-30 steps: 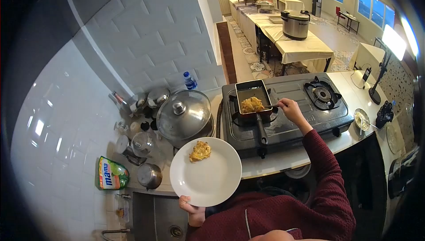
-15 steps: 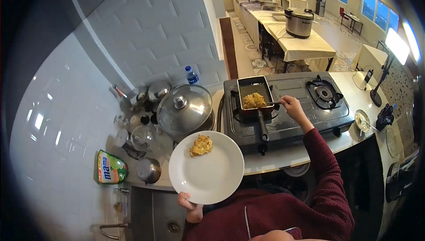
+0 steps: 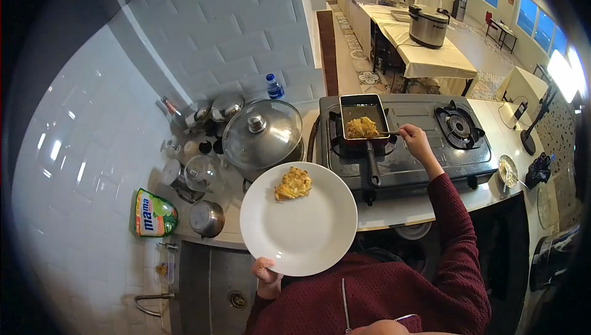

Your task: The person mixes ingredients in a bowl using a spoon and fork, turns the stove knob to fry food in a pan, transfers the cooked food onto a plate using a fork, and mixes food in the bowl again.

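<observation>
My left hand point(image 3: 266, 270) is closed on the near rim of a white plate point(image 3: 301, 230), thumb on top. A browned golden fritter point(image 3: 293, 185) lies toward the far side of this plate. Between the fingers of my right hand point(image 3: 415, 140) is a thin-handled utensil point(image 3: 393, 132), its tip at the food in the pan and too hidden to name. That rectangular frying pan point(image 3: 363, 102) sits on the left burner, its handle pointing toward me. Inside, another golden fritter point(image 3: 362, 127) rests near the handle end.
The black gas stove point(image 3: 406, 178) has a second burner point(image 3: 458, 126) at right. A glass-lidded pot point(image 3: 261, 135) stands left of it. A bowl with utensils point(image 3: 508, 172) is at far right, a sink point(image 3: 218, 279) at lower left, and a detergent pouch point(image 3: 156, 213) by the wall.
The plate with its fritter has shifted slightly right and up in the view, toward the stove. The whole view has tilted a little. My right hand stays by the pan with the utensil.
</observation>
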Demonstrator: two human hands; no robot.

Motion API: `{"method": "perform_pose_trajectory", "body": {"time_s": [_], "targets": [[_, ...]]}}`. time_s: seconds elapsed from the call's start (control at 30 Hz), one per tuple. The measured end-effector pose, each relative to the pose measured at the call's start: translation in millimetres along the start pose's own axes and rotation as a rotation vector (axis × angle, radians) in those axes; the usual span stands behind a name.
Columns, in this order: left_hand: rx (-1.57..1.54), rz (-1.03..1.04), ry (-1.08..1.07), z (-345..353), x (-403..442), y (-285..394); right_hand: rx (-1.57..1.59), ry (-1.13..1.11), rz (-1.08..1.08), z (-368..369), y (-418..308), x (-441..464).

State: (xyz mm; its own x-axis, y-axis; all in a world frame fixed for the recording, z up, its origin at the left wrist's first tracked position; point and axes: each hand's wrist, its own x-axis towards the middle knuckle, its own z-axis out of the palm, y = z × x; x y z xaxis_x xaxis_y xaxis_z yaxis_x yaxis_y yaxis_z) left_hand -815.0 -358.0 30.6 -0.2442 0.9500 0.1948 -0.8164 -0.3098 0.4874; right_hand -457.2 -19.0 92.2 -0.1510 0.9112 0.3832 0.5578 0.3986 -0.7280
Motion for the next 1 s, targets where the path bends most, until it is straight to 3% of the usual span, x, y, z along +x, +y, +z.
{"method": "perform_pose_trajectory", "body": {"time_s": [0.1,0.17,0.47,1.0], "targets": [[0.161,0.014,0.162,14.2,-0.1,0.9,-0.033,-0.030,0.044,-3.3,-5.3,-0.5],[-0.010,-0.103,0.082,27.6,4.1,6.3,-0.045,-0.049,0.061,-5.4,-10.2,-0.7],[-0.067,-0.093,-0.020,21.4,7.7,4.5,-0.052,-0.039,0.059,-4.1,-8.2,0.4],[-0.084,-0.053,0.114,20.8,9.6,0.9,-0.030,-0.013,0.058,-2.5,-8.6,-4.3]]}}
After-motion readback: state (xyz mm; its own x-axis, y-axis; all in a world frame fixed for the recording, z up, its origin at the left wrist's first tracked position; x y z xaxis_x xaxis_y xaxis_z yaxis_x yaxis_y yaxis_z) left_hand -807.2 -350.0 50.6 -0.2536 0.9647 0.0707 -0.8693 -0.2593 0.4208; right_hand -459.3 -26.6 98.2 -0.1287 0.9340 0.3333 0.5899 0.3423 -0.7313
